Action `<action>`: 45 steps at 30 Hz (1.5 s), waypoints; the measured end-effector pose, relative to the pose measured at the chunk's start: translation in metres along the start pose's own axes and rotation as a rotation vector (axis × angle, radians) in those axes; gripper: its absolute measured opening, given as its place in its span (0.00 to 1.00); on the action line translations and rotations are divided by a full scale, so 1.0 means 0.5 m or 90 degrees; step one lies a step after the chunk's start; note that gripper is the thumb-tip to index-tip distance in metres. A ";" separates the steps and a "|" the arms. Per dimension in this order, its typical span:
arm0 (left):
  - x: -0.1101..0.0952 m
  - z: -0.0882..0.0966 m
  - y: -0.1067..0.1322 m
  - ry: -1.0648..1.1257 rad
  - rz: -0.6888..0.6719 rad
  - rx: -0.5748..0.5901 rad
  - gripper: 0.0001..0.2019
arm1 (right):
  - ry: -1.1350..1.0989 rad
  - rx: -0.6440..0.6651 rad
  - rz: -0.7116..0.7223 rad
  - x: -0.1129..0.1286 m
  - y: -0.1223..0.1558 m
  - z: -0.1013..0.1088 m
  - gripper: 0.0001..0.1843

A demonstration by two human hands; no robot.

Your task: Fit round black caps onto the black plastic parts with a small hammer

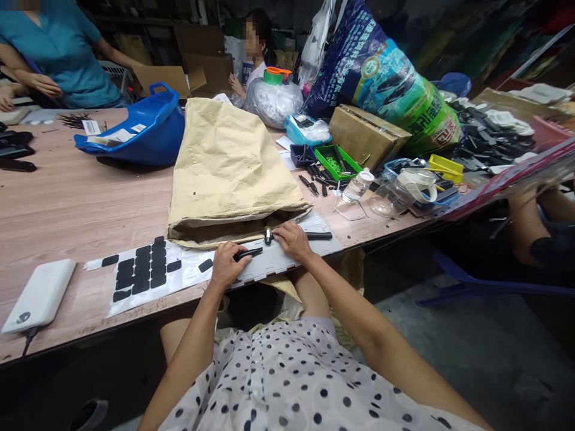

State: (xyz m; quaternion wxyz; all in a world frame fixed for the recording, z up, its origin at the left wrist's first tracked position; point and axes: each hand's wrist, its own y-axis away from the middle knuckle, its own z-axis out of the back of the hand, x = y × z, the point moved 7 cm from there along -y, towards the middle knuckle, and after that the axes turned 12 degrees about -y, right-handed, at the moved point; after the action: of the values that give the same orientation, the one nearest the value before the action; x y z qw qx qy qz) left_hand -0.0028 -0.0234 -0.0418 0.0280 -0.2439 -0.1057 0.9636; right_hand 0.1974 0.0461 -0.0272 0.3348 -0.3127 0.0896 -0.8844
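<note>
My left hand [227, 263] is closed around a slim black pen-like piece [250, 254], its narrow end pointing right. It rests on a pale grey board [258, 270] at the table's front edge. My right hand [291, 240] is closed over the handle of a small hammer, close to its shiny metal head [268, 236]. The hammer's black grip [320, 236] lies to the right over the board. Just behind both hands is the open mouth of a tan sack [233, 161] lying flat. Left of my left hand, a white sheet [179, 278] carries several black rounded stickers [142, 267].
A white power bank [42, 295] with a cable lies at the left edge. Behind are a blue scoop-shaped basin [157, 131], a green tray [336, 161], a clear bottle [358, 187] and a plastic jug [393, 199]. Other people sit across the table and at the right.
</note>
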 end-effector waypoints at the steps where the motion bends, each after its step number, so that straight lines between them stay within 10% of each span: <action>1: 0.000 0.000 0.001 0.003 0.001 0.005 0.06 | -0.003 -0.002 -0.003 -0.001 0.002 -0.001 0.11; 28: -0.005 0.018 0.005 0.005 0.003 0.014 0.05 | 0.001 0.003 -0.034 0.008 0.002 -0.004 0.09; 34: -0.068 0.044 0.087 0.021 -0.107 -0.036 0.05 | 0.009 -0.005 -0.026 0.010 -0.001 -0.005 0.08; 38: -0.107 -0.001 0.196 0.126 -0.180 0.072 0.09 | 0.009 -0.008 -0.021 0.011 -0.001 -0.006 0.08; 45: -0.054 -0.128 0.264 -0.031 0.018 0.384 0.09 | 0.009 -0.007 -0.026 0.010 -0.003 -0.008 0.08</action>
State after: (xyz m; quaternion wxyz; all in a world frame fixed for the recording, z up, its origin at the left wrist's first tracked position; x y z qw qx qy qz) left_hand 0.0513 -0.1430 -0.1131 0.0829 -0.2030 0.1879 0.9574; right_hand 0.1914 0.0438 -0.0272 0.3146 -0.3101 0.0904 -0.8926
